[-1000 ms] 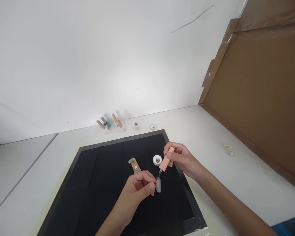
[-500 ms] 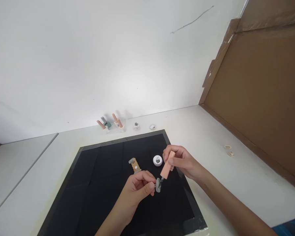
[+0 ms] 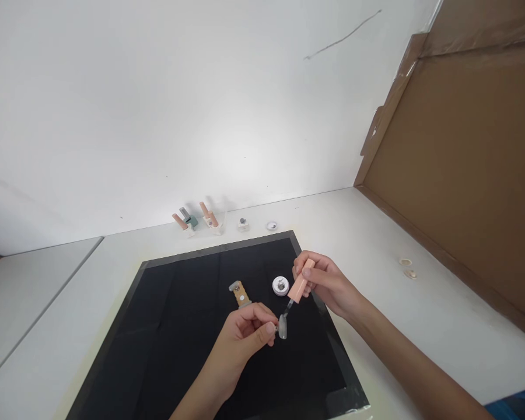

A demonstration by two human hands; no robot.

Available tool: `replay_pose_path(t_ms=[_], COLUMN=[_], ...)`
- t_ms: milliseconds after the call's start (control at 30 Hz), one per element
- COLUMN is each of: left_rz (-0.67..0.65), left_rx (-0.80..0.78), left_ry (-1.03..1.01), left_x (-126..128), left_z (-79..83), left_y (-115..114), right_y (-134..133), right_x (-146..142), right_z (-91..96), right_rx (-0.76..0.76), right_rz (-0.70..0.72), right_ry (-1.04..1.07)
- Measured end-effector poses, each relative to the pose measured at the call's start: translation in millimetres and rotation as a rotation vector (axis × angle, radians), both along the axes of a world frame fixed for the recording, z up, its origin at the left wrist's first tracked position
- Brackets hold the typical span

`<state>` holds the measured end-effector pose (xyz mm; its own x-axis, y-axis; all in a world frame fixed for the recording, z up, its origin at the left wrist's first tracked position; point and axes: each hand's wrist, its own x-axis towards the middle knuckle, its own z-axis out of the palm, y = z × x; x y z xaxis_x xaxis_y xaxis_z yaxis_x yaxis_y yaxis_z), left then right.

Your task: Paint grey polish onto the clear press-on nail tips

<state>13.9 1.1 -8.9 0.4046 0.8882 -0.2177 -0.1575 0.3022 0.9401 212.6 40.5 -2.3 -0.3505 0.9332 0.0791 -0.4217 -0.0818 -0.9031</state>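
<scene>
Between thumb and fingers, my left hand [image 3: 251, 332] pinches the small stem behind a grey false nail [image 3: 282, 326], whose glossy face is turned to the right. My right hand [image 3: 324, 280] grips a nail polish brush by its peach cap [image 3: 301, 281]. The dark brush tip [image 3: 288, 308] points down and is at the upper end of the nail. Beyond my left hand lies a tan holder [image 3: 240, 293] with a grey nail at its far end; my fingers partly hide its near end. A small round white jar [image 3: 280, 286] with silvery contents sits left of my right hand.
A black mat [image 3: 175, 332] with taped edges covers the middle of the white table. Several polish bottles [image 3: 188, 224], a small white block [image 3: 243, 224] and a round lid [image 3: 272, 226] stand along the wall. Two pale discs [image 3: 408, 268] lie right, near the cardboard [image 3: 464, 175].
My right hand has moved slightly up with the brush, from the middle of the nail to its upper end. The nail has turned a little, showing more of its face.
</scene>
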Motion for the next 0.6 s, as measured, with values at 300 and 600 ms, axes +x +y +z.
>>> replay_pose_path(t_ms=[300,600], left_rz=[0.009,-0.018], left_rx=[0.03,0.027], left_ry=[0.078,0.05], left_x=[2.0,0.1], left_z=[2.4,-0.2], left_y=[0.5,-0.3], right_y=[-2.0,-0.3], right_x=[-0.4,-1.2], right_z=[2.1,-0.8], right_rx=[0.072,0.027], right_rz=[0.1,0.038], right_ry=[-0.117,-0.153])
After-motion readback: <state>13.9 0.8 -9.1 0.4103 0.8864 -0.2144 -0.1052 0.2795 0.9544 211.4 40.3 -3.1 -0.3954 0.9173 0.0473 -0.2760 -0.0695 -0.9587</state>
